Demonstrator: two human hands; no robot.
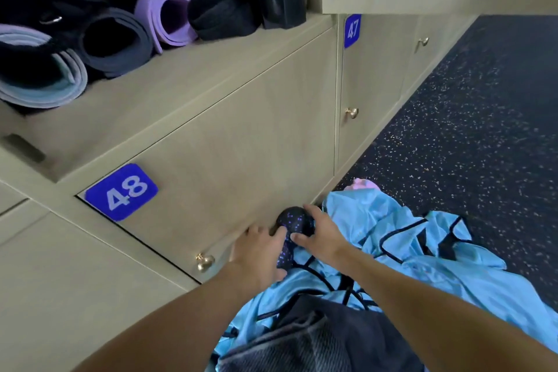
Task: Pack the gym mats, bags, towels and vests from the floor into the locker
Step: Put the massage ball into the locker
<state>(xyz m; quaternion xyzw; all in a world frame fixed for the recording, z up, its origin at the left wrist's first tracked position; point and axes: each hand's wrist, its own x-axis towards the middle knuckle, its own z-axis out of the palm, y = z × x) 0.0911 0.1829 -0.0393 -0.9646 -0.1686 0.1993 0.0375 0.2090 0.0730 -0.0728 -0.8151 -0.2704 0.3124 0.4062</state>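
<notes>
Lower centre: left hand point(259, 251) and right hand point(318, 234) curl round the dark purple-speckled rolled foam mat point(294, 220); probably light and squashy, best gripped mid-roll.

A gym changing room: numbered lockers point(229, 142), rolled mats point(169, 13) in an open one, speckled rubber floor point(483, 118)

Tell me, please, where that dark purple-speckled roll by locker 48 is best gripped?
Probably round its middle, from above: the speckled roll lies close along the locker door, so that side is blocked, while its top is free.
</notes>
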